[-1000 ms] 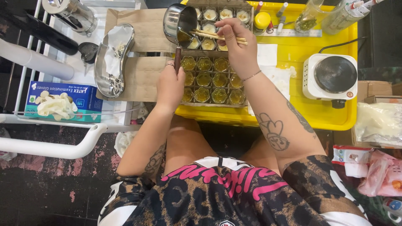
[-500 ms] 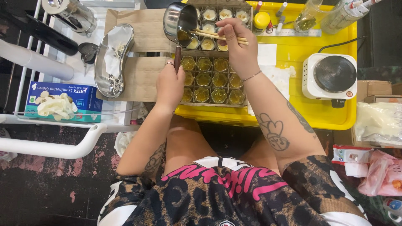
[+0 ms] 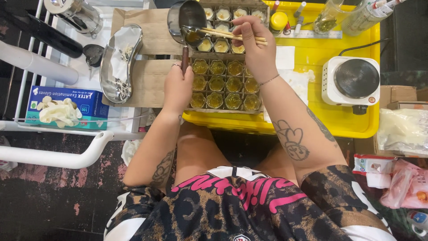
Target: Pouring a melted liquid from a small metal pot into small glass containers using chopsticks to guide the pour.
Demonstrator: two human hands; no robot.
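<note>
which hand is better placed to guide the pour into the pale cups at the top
Right. The right hand already holds the wooden chopsticks at the small metal pouring pot, over the pale cups; the left hand grips the pot's handle.

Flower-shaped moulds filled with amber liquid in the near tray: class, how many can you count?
12, in a grid of three rows of four: far row from to, middle row from to, near row from to. None appear hidden.
</note>
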